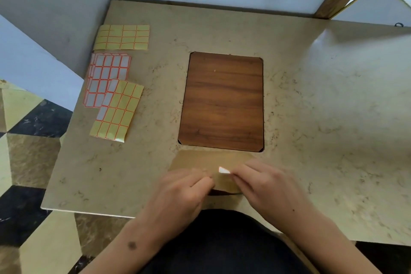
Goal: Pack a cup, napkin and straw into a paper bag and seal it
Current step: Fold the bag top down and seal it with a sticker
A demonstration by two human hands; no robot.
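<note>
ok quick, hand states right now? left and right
Left hand: fingers curled, pressing on the paper bag; a grip on it cannot be told.
Right hand: pinching a small white sticker over the bag.

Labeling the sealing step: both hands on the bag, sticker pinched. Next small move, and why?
Probably press the white sticker flat onto the paper bag. The right hand pinches it above the bag, one end lifted; the left hand holds the bag.
</note>
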